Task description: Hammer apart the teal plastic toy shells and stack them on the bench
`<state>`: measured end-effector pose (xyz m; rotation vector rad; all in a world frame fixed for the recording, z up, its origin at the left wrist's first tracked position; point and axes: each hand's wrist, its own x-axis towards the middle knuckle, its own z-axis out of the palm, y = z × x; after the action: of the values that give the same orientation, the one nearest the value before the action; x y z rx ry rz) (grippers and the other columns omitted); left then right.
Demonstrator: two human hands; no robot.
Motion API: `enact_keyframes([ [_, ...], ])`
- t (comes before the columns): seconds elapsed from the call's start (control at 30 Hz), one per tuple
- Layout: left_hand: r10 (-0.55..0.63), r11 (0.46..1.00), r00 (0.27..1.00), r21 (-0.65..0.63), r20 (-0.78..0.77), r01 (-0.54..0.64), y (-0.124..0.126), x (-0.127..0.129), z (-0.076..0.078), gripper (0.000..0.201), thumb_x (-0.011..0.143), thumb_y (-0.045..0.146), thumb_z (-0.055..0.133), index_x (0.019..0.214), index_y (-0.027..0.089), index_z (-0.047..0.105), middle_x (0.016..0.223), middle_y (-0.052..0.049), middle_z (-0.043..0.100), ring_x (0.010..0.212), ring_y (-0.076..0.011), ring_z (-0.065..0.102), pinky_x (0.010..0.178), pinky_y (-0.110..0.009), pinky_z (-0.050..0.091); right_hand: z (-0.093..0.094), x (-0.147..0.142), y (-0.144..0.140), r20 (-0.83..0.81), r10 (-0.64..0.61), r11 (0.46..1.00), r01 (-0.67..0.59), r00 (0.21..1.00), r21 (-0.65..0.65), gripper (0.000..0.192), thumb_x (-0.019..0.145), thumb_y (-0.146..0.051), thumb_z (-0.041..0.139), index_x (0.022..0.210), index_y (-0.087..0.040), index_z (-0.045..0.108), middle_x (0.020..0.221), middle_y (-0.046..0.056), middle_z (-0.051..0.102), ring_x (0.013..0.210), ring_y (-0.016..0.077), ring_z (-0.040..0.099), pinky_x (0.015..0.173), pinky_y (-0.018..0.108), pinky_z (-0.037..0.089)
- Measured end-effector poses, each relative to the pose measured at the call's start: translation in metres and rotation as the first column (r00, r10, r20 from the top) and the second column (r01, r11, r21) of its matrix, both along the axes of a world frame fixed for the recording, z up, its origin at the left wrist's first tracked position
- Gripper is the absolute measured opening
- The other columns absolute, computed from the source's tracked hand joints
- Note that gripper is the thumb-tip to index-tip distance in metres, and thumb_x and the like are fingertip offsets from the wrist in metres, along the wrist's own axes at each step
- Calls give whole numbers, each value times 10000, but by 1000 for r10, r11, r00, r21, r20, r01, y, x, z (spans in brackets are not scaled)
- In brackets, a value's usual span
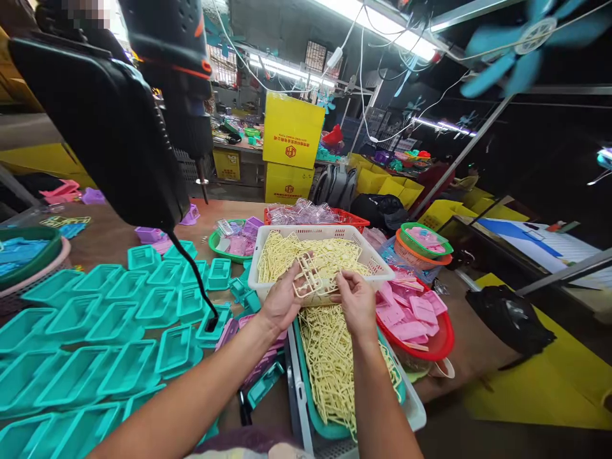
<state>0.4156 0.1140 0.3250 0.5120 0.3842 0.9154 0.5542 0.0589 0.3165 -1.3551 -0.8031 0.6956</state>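
Observation:
My left hand (283,299) and my right hand (356,301) together hold a cream plastic frame part (313,279) in front of a white basket (382,268) heaped with the same cream parts. Just below my hands a teal tray (329,428) inside a white crate (415,408) carries a long pile of cream parts (329,363). Both hands pinch the frame by its edges, the left on its left side, the right on its right side.
Many teal plastic trays (95,344) cover the table to the left. A red basket of pink parts (412,315) sits to the right, with green and orange baskets (425,241) behind. A black power screwdriver (179,76) hangs overhead, cable trailing down. Yellow boxes (291,131) stand behind.

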Motion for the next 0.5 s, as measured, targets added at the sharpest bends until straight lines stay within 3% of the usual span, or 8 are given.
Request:
enact_keyframes([
  [0.1, 17, 998, 1000, 55, -11, -16, -6, -6, 1, 469, 977, 337, 519, 1432, 230, 495, 1289, -86, 673, 1166, -228, 644, 1057, -418, 482, -2, -22, -5, -122, 113, 994, -111, 986, 25, 401, 775, -496, 719, 989, -173, 617, 787, -3, 676, 547, 119, 643, 434, 205, 543],
  [0.23, 32, 995, 997, 95, -64, -26, -18, -20, -3, 531, 929, 302, 606, 1442, 237, 486, 1332, -75, 647, 1236, -244, 600, 1085, -412, 465, -4, -40, -18, -170, 198, 980, -201, 965, 0, 436, 792, -510, 705, 1053, -169, 627, 839, 20, 708, 528, 128, 664, 442, 221, 552],
  [0.33, 42, 993, 993, 111, -111, -30, -30, -37, -15, 583, 905, 312, 641, 1455, 227, 470, 1357, -87, 628, 1268, -257, 575, 1102, -411, 448, -14, -46, -29, -152, 232, 969, -242, 961, -54, 446, 823, -519, 669, 1095, -167, 639, 889, 44, 723, 554, 139, 679, 460, 227, 556],
  [0.5, -1, 995, 985, 96, -173, 18, -50, -62, -43, 632, 907, 336, 636, 1494, 302, 403, 1420, -63, 578, 1293, -259, 556, 1102, -408, 450, -35, -55, -49, -75, 223, 962, -232, 972, -145, 427, 864, -511, 611, 1120, -171, 647, 928, 57, 724, 556, 138, 669, 497, 246, 569],
])
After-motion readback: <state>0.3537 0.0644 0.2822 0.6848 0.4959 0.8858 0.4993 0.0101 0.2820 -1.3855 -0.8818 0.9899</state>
